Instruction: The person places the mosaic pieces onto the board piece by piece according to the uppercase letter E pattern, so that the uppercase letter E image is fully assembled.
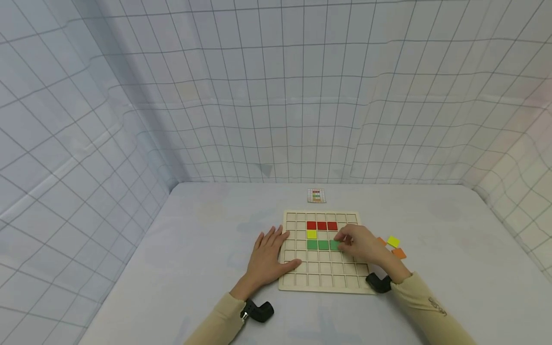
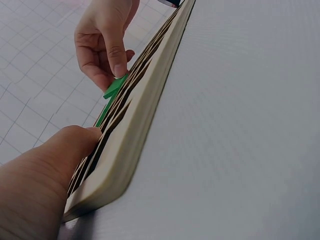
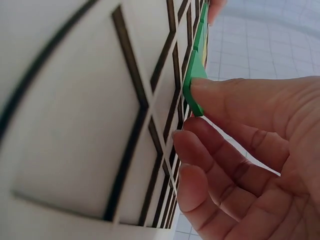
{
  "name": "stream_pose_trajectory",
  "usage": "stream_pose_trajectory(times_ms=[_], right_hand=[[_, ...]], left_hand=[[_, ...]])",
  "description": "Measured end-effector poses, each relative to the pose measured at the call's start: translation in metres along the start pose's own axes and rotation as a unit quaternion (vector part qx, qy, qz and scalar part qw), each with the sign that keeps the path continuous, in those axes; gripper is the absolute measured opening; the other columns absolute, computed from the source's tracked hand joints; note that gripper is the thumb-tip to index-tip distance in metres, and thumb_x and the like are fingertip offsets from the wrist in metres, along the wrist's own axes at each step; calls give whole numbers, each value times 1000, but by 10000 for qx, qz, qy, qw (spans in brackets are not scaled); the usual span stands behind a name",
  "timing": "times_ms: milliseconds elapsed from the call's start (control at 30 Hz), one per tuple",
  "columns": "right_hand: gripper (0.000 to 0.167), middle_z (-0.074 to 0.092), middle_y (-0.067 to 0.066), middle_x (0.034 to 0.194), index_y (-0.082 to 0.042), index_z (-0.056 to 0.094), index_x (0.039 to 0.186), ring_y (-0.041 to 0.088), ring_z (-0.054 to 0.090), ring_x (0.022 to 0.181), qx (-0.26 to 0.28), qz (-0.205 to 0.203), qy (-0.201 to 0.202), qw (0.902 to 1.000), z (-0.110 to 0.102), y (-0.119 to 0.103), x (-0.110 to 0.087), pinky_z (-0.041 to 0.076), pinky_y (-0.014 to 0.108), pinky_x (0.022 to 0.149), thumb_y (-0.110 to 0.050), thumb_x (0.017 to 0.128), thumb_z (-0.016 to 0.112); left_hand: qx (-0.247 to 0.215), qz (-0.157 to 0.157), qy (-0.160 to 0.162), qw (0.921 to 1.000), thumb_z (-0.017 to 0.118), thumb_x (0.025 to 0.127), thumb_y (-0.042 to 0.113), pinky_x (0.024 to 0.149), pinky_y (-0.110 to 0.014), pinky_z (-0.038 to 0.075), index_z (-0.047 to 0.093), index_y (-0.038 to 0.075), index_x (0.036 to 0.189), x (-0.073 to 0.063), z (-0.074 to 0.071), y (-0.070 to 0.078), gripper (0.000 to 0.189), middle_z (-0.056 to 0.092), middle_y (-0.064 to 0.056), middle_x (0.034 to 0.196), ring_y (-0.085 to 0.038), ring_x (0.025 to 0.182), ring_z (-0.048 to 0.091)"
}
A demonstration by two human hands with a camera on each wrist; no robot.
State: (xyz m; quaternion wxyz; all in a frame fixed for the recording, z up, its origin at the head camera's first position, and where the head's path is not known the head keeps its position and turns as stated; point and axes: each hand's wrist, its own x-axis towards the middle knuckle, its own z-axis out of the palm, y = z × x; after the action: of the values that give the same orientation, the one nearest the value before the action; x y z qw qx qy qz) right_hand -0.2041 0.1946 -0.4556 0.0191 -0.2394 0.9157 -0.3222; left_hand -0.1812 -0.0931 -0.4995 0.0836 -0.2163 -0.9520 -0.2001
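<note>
Your right hand (image 1: 359, 243) pinches a tilted green tile (image 3: 194, 70) at the grid board (image 1: 325, 288), just right of two other green tiles (image 1: 312, 245); your left hand (image 1: 265, 262) lies with fingers straight, thumb over the board's left edge. Your right sleeve (image 1: 416, 297) bears an unreadable dark marking (image 1: 437, 305).

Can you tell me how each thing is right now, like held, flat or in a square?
Board: flat on the table
Left hand: fingers spread, resting on the board's left side
Right hand: pinching a tile
Pinched green tile: held, tilted
Two other green tiles: in squares
Three red tiles: in squares
Yellow tile on the board: in a square
Loose yellow tile: off the board
Orange tiles: off the board
</note>
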Motion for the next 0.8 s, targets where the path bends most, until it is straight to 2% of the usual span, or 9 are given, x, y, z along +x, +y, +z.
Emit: stream_pose_trajectory(times_ms=[233,433,633,800], right_hand=[[8,56,-7,80,-9,72,87,10,49,69,-251,-64,38,9997,1,0,-1,44,26,59,-5,80,74],[15,56,-7,82,-7,74,96,10,47,68,-274,-108,-30,9996,1,4,-6,43,24,58,-10,82,73],[28,55,-5,91,-4,69,111,11,50,78,-4,-339,-258,9991,-3,8,-20,46,25,66,-16,86,71],[22,58,-4,96,-7,69,106,9,54,78,298,-543,-149,9980,-8,14,-32,48,25,66,-17,87,71]], left_hand=[[-3,-2,4,10000,55,82,66,112,-49,9,40,13,145,0,-1,1,84,30,-9,152,-26,140,20],[0,-79,-57,10000,54,82,67,112,-46,8,39,13,146,0,0,1,85,28,-7,152,-24,141,18],[-2,-70,-17,10000,55,82,67,112,-47,9,40,13,145,0,0,0,85,30,-8,152,-25,141,19],[-36,-77,-46,10000,54,82,67,112,-46,8,39,13,146,0,0,0,85,29,-8,152,-25,141,19]])
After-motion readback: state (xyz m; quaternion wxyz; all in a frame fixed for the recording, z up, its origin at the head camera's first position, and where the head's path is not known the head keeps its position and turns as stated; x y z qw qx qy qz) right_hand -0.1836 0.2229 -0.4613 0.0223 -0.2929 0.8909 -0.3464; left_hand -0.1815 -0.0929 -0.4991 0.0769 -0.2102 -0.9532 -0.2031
